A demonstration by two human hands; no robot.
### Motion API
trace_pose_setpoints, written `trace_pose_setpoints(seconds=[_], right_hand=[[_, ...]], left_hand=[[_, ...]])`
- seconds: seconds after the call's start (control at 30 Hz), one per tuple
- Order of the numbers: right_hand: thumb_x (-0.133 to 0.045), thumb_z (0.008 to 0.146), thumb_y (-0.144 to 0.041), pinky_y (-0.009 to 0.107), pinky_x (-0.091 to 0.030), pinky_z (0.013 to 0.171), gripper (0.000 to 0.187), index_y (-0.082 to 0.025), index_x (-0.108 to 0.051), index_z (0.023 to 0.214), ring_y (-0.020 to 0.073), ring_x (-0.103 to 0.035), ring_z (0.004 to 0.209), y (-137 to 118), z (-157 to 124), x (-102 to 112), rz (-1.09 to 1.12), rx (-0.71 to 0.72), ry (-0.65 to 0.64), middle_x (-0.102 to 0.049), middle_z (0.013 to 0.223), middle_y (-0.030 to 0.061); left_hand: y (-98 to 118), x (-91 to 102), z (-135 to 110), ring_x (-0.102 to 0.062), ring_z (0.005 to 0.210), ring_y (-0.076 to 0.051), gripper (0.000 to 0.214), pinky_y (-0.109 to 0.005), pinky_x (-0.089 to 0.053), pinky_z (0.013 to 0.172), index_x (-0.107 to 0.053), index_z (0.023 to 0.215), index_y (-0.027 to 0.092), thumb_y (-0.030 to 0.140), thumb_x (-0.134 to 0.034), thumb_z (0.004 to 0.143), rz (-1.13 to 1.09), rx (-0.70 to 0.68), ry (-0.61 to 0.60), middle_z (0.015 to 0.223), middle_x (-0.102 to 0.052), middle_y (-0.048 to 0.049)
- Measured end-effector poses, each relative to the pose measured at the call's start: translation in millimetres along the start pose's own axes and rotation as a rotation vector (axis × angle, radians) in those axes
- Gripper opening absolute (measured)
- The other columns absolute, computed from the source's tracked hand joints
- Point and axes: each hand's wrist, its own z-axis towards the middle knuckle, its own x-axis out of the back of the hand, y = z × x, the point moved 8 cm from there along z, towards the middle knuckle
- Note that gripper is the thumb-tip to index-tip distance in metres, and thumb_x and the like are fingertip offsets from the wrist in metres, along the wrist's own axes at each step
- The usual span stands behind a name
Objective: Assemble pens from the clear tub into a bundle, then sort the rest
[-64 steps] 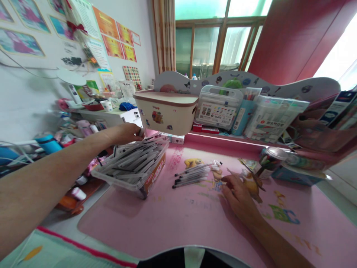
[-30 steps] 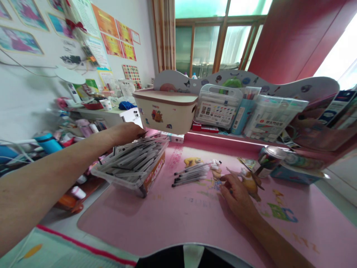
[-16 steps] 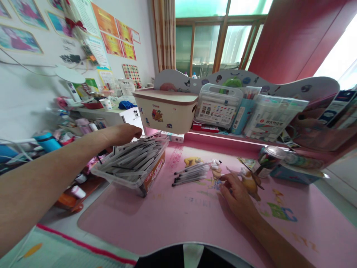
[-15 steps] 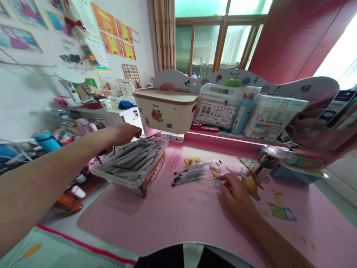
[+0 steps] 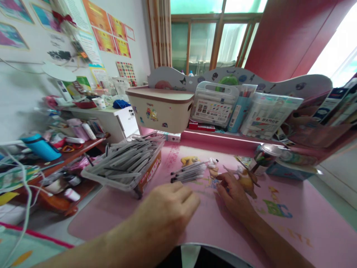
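My left hand (image 5: 170, 210) hovers over the near part of the pink desk, its fingers curled down and closed. Whatever it may hold is hidden beneath the knuckles. Beyond it lies a small bundle of clear gel pens (image 5: 189, 172) with dark tips, side by side. My right hand (image 5: 234, 191) rests on the desk to the right of these pens, fingers loosely bent and a little apart, with no held thing visible. A clear plastic tub (image 5: 111, 181) heaped with grey-white pen refills or pens (image 5: 134, 156) stands on the left, on a brown printed box (image 5: 152, 171).
A cream lidded bin (image 5: 160, 111), a clear marker case (image 5: 214, 106) and a second marker box (image 5: 269, 117) stand on the back shelf. A jar of pens (image 5: 264, 158) and a blue box (image 5: 291, 171) are at the right. A cluttered side shelf (image 5: 67, 160) lies left.
My left hand has come back from behind the tub toward me and now sits in front of the pen bundle. My right hand stays in nearly the same place. The view has shifted slightly.
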Motion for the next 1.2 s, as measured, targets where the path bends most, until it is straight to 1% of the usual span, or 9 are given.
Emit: trace_pose_setpoints(seconds=[0.07,0.13,0.3,0.67,0.8,0.9,1.03,1.13,1.2], right_hand=[[-0.047,0.085,-0.023,0.034,-0.045,0.072,0.017,-0.021,-0.059,0.096,0.0203,-0.058,0.077,-1,0,1,0.007,0.001,0.008,-0.062,0.087,0.0045],[-0.047,0.086,-0.023,0.035,-0.045,0.074,0.017,-0.021,-0.058,0.097,0.0203,-0.058,0.079,0,0,2,0.016,0.002,0.013,-0.062,0.088,0.0049],[-0.046,0.086,-0.023,0.036,-0.044,0.074,0.018,-0.02,-0.059,0.097,0.0208,-0.058,0.08,2,-1,0,0.014,-0.023,-0.018,-0.062,0.089,0.0048],[-0.047,0.086,-0.021,0.034,-0.047,0.072,0.018,-0.02,-0.06,0.098,0.0208,-0.059,0.08,-8,-1,-3,0.057,-0.001,-0.037,-0.064,0.09,0.0061],[-0.051,0.085,-0.02,0.041,-0.047,0.088,0.022,-0.021,-0.06,0.105,0.026,-0.058,0.102,-24,-6,-5,0.052,0.117,-0.057,-0.065,0.109,0.0094],[-0.051,0.085,-0.016,0.044,-0.042,0.098,0.027,-0.022,-0.06,0.11,0.0275,-0.054,0.112,-39,-13,-14,0.035,0.214,-0.129,-0.064,0.118,0.0103],[-0.045,0.091,-0.017,0.039,-0.048,0.085,0.017,-0.022,-0.06,0.096,0.0234,-0.059,0.092,-39,-15,-21,0.076,0.168,-0.186,-0.066,0.098,0.0074],[-0.044,0.092,-0.022,0.036,-0.048,0.082,0.017,-0.022,-0.06,0.097,0.023,-0.061,0.091,-30,-11,-14,0.131,0.109,-0.144,-0.067,0.098,0.007],[-0.042,0.094,-0.027,0.035,-0.049,0.081,0.02,-0.023,-0.061,0.101,0.0229,-0.063,0.09,-21,-7,-6,0.192,0.033,-0.102,-0.069,0.098,0.0064]], left_hand=[[14,-37.9,12,-0.062,0.093,-0.024,0.031,-0.035,-0.05,0.086,-0.067,0.098,0.024,0.009,-0.046,0.081,0.067,-0.128,-0.086,0.101,-0.071,-0.0074],[3,-62.4,26,-0.061,0.098,-0.026,0.035,-0.038,-0.05,0.088,-0.065,0.105,0.018,0.004,-0.042,0.082,0.163,-0.101,-0.09,0.108,-0.069,-0.0115],[-37,-89.0,48,-0.06,0.1,-0.028,0.034,-0.04,-0.05,0.087,-0.062,0.112,0.011,0.006,-0.044,0.084,0.279,0.023,-0.1,0.109,-0.067,-0.0151],[-37,-94.2,57,-0.061,0.089,-0.029,0.019,-0.041,-0.05,0.081,-0.068,0.091,0.015,0.015,-0.054,0.079,0.229,0.052,-0.081,0.095,-0.068,-0.013],[-24,-93.9,58,-0.062,0.088,-0.028,0.019,-0.041,-0.05,0.08,-0.068,0.09,0.015,0.013,-0.051,0.082,0.17,0.045,-0.064,0.092,-0.069,-0.0118],[-5,-84.6,59,-0.061,0.089,-0.028,0.019,-0.042,-0.05,0.081,-0.067,0.096,0.016,0.018,-0.051,0.086,0.1,-0.027,0.03,0.094,-0.068,-0.0108],[11,-69.8,62,-0.06,0.092,-0.027,0.018,-0.043,-0.05,0.084,-0.064,0.097,0.017,0.017,-0.048,0.089,0.028,-0.05,0.124,0.094,-0.066,-0.01],[13,-48.5,63,-0.054,0.114,-0.028,0.03,-0.046,-0.044,0.101,-0.054,0.119,0.02,0.017,-0.049,0.09,-0.15,-0.013,0.308,0.118,-0.061,-0.0111],[2,-39.9,63,-0.047,0.126,-0.026,0.054,-0.045,-0.041,0.107,-0.034,0.138,0.024,0.023,-0.055,0.089,-0.396,0.117,0.45,0.137,-0.049,-0.0128]])
